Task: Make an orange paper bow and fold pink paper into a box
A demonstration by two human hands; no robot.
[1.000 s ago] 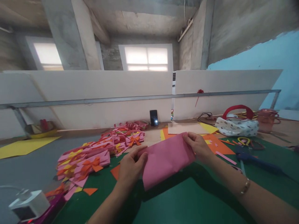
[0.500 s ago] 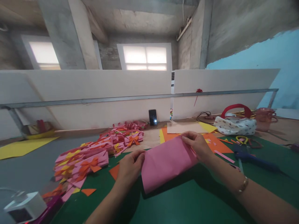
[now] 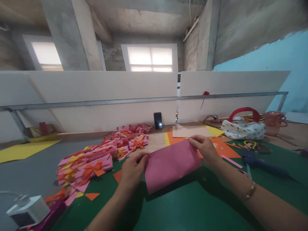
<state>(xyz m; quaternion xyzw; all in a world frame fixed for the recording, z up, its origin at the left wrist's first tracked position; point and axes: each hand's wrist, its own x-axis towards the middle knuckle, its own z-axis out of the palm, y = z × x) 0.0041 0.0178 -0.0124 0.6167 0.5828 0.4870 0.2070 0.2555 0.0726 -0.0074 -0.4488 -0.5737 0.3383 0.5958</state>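
White panels [image 3: 101, 85] run right across the back, and the wooden table [image 3: 156, 142] in front of them is pretty packed. A green mat [image 3: 180, 210] covers the near part. There's a big heap of pink, yellow and orange paper pieces [image 3: 96, 160] crowding the left side, and a white patterned bag [image 3: 243, 130] with a red handle back on the right. The pink sheet [image 3: 172, 166] is front and center over the mat: plain, mostly smooth, tilted with its right end higher. Grip's a closed pinch on both sides, left hand [image 3: 133, 168] at its upper left corner, right hand [image 3: 204, 149] at the upper right, partly blocking some orange paper [image 3: 227, 150]. Smaller stuff: a blue tool [image 3: 264, 166] beyond the right forearm, a phone [image 3: 158, 120] leaning on the panels, a skinny pink strip [image 3: 232, 161].
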